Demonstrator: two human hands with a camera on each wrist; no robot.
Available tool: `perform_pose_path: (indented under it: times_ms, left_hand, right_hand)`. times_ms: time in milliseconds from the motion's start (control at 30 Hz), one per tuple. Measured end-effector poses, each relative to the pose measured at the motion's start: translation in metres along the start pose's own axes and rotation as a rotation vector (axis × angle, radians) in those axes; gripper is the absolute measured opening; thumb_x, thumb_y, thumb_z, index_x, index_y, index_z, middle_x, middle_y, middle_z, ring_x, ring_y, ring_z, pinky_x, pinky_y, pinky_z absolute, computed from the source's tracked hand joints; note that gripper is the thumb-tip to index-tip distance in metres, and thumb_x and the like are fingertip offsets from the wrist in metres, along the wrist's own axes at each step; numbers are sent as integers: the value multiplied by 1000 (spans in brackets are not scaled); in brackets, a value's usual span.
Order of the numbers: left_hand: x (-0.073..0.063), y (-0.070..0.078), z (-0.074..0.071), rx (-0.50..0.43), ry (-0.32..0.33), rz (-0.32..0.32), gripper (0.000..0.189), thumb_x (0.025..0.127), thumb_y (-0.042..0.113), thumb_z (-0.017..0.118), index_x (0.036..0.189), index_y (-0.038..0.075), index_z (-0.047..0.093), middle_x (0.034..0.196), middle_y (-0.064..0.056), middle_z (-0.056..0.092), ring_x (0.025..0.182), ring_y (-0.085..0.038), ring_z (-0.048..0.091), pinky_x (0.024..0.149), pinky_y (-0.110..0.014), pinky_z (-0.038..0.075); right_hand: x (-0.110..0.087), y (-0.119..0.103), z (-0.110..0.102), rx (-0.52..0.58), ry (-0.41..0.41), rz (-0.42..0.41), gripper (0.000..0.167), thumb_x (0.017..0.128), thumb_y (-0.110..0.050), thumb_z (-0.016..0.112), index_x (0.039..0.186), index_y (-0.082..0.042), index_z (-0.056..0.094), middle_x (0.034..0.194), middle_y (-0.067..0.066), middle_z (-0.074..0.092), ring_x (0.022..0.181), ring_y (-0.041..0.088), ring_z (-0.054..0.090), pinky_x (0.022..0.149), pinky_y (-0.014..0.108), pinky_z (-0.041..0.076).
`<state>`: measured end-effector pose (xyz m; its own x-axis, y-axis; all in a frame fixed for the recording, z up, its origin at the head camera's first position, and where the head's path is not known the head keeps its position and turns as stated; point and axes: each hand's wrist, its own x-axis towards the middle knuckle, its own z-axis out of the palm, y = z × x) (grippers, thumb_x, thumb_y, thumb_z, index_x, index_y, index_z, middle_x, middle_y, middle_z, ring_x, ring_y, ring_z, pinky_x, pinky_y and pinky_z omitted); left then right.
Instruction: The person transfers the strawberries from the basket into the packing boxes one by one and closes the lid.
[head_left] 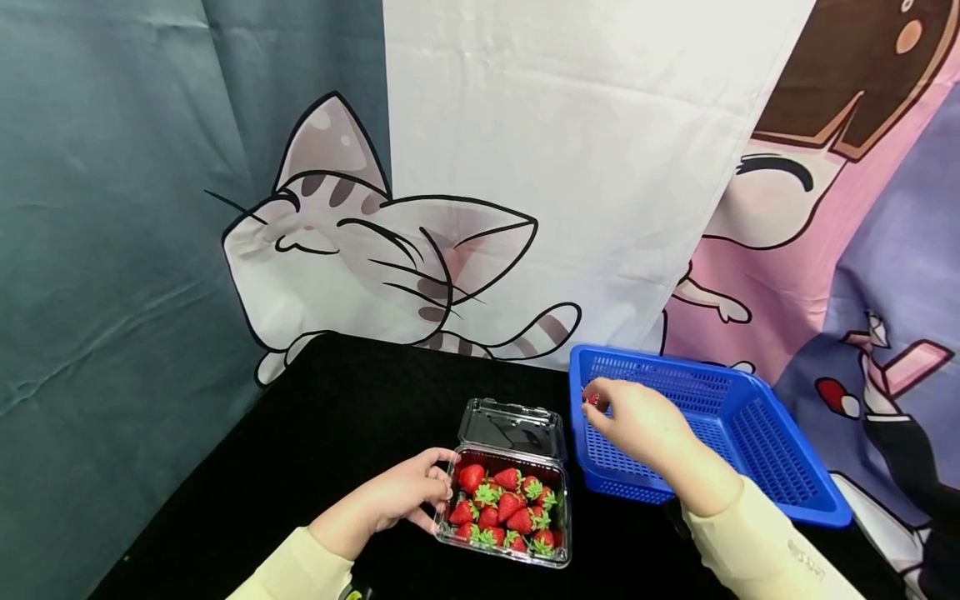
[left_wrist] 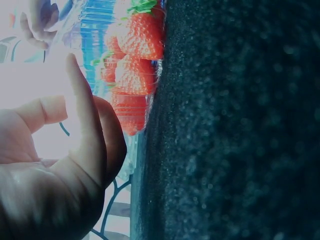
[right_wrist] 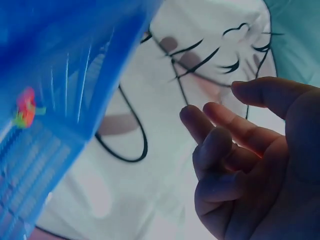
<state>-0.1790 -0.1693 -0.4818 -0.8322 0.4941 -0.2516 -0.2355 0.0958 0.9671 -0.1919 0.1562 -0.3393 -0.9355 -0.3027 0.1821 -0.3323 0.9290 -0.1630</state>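
A clear plastic clamshell box (head_left: 566, 508) stands on the black cloth, filled with several red strawberries (head_left: 510, 505) with green leaves. At its left side is my left hand (head_left: 408, 492), fingertips right at the rim with the fingers loosely bent. The left wrist view shows strawberries (left_wrist: 137, 75) through the box's side, beyond the fingers. Over the left end of a blue plastic basket (head_left: 712, 373) hovers my right hand (head_left: 637, 417), thumb and fingers apart. From the right wrist, nothing shows between those fingers, and one strawberry (right_wrist: 26, 107) is inside the basket, away from the hand.
The box's clear lid (head_left: 513, 427) is folded back behind it, close to the basket's left wall. Black cloth (head_left: 360, 408) covers the table. Behind it hangs a printed curtain (head_left: 600, 167) with a cartoon cat.
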Motion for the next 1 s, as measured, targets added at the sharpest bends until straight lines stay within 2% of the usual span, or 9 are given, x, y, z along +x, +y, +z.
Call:
perform_pose_path:
  times_ms: [167, 300, 433, 533, 633, 867, 1000]
  left_hand:
    - [0, 0, -2, -3, 3, 0, 62, 83, 3, 60, 140, 3, 37, 95, -10, 56, 76, -18, 55, 52, -32, 59]
    - [-1, -1, -2, -9, 3, -1, 62, 83, 2, 59, 141, 3, 37, 93, -9, 56, 75, -18, 54, 52, -31, 59]
    - [-2, -2, -2, -16, 4, -3, 61, 83, 2, 59, 141, 3, 37, 93, -9, 55, 75, -18, 54, 52, -32, 59]
    - [-2, -4, -2, -22, 8, -7, 61, 83, 2, 59, 140, 3, 38, 93, -9, 55, 75, -18, 55, 51, -32, 59]
    - [-2, -6, -2, -29, 7, -8, 61, 83, 2, 59, 140, 4, 38, 93, -9, 55, 75, -18, 55, 52, -33, 59]
    - [0, -9, -1, -32, 4, -20, 61, 83, 2, 59, 140, 5, 38, 96, -11, 57, 75, -18, 56, 52, -35, 60]
    - [1, -9, -1, -30, 4, -17, 62, 82, 2, 59, 140, 5, 38, 97, -12, 57, 75, -18, 56, 52, -33, 59]
  right_hand:
    - [24, 19, -15, -34, -40, 23, 19, 93, -28, 62, 103, -14, 69, 84, -3, 69, 71, 14, 61, 66, 44, 54]
    - [45, 36, -24, -53, -76, 47, 26, 94, -28, 59, 108, -9, 69, 94, 6, 72, 82, 23, 66, 76, 51, 54]
    - [62, 51, -24, -57, -125, 82, 29, 95, -31, 57, 110, -7, 68, 107, 15, 70, 95, 32, 65, 82, 55, 52]
    - [71, 59, -17, -49, -161, 109, 31, 96, -32, 57, 111, -6, 67, 112, 19, 68, 100, 37, 63, 84, 57, 51]
    - [79, 68, -4, -44, -185, 125, 31, 95, -30, 58, 109, -5, 68, 109, 18, 69, 99, 37, 64, 84, 57, 51]
    - [90, 84, 35, -17, -236, 129, 18, 90, -23, 60, 88, -9, 70, 87, 5, 68, 76, 23, 60, 72, 46, 52]
    - [91, 84, 49, -12, -263, 148, 16, 90, -22, 61, 88, -8, 69, 87, 6, 67, 77, 24, 59, 72, 47, 52]
